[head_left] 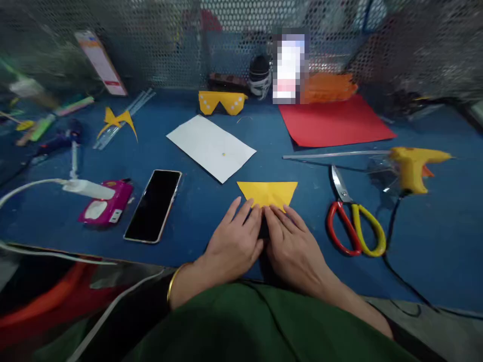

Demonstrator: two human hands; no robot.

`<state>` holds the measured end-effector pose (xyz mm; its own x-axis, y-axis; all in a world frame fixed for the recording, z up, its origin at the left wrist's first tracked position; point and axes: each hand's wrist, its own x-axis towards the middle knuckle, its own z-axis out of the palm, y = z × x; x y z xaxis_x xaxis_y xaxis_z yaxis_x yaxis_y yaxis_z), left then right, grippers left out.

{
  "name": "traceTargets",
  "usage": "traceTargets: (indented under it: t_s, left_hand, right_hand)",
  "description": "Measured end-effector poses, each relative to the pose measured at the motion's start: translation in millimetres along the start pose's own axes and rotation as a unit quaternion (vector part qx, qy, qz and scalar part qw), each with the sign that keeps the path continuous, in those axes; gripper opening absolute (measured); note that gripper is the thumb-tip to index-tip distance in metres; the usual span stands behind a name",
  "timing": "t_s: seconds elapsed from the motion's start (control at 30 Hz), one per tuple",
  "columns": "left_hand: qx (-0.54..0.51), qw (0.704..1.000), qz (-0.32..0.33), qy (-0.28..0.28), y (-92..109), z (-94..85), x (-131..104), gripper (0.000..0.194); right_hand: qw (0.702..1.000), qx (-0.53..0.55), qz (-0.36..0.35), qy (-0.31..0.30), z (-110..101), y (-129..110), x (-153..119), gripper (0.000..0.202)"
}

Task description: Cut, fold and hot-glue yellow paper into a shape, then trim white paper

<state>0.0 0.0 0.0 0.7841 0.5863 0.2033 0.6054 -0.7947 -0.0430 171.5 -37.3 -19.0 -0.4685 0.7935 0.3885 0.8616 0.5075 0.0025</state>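
Note:
A folded piece of yellow paper (268, 190) lies on the blue table in front of me, its long straight edge facing away. My left hand (234, 241) rests with outstretched fingers on its near left part. My right hand (296, 246) lies on the near right part, fingers also extended, and the two index fingers almost meet at the middle. Both thumbs are bent in below, apart from the visible paper. The near edge of the paper is hidden under my fingers.
Scissors (343, 221) and a yellow glue gun (411, 166) lie right. A black-screened phone (154, 206) and a magenta power socket (105, 203) are left. Beyond are white paper (211, 146), yellow paper glasses (222, 102), red sheet (335, 123) and yellow paper scraps (118, 120).

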Motion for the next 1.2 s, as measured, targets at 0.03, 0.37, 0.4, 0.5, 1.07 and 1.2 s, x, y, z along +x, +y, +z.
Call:
traceTargets:
  t_s: [0.03, 0.37, 0.4, 0.5, 1.07, 1.2]
  left_hand:
    - [-0.001, 1.0, -0.003, 0.002, -1, 0.2, 0, 0.05]
    - [-0.035, 0.999, -0.026, 0.019, -2, 5.4, -3, 0.046]
    - [-0.038, 0.999, -0.029, 0.019, -2, 5.8, -4, 0.046]
    - [-0.041, 0.998, -0.029, 0.025, -2, 6.7, -4, 0.047]
    - [-0.033, 0.999, -0.02, 0.032, -2, 7.4, -3, 0.047]
    - [-0.029, 0.999, -0.011, 0.042, -2, 9.8, -3, 0.046]
  right_hand:
    - [1.0, -0.002, -0.001, -0.003, 0, 0, 0, 0.044]
    - [0.995, -0.053, 0.08, -0.011, -7, 6, -17, 0.048]
    - [0.995, -0.055, 0.085, -0.007, -7, 5, -17, 0.049]
    - [0.992, -0.047, 0.116, 0.015, -7, 0, -11, 0.046]
    - [0.998, -0.029, 0.028, -0.043, -3, -1, 4, 0.049]
    - [0.998, -0.036, 0.044, -0.039, 5, 5, 21, 0.05]
